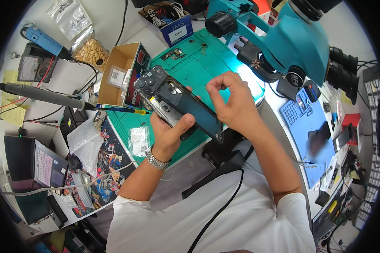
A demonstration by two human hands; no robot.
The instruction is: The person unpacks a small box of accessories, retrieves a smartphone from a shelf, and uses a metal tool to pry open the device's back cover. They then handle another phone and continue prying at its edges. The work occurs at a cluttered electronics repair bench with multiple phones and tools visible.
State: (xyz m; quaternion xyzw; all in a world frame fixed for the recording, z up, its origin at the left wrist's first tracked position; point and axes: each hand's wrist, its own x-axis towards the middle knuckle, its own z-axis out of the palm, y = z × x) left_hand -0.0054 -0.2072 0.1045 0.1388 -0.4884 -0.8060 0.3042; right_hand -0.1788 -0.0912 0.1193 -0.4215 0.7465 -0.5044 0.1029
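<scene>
An opened smartphone (pixel 198 114) lies slantwise in my left hand (pixel 169 131), held over the green work mat (pixel 181 63). The phone's camera end points to the upper left, and a silvery battery shows along the side nearest my thumb. A dark glossy panel makes up its right part; whether this panel is joined to the rest, I cannot tell. Just above the phone's right side is my right hand (pixel 236 101), apart from it. Thumb and forefinger are pinched together there, and anything between them is too small to make out.
A teal microscope (pixel 283 46) stands at the upper right. Left of the phone are an open cardboard box (pixel 118 76) and a soldering iron (pixel 46 95). Small clear bags (pixel 139 141) lie on the mat's near left. A blue mat (pixel 302 122) is at the right, a laptop (pixel 46 162) far left.
</scene>
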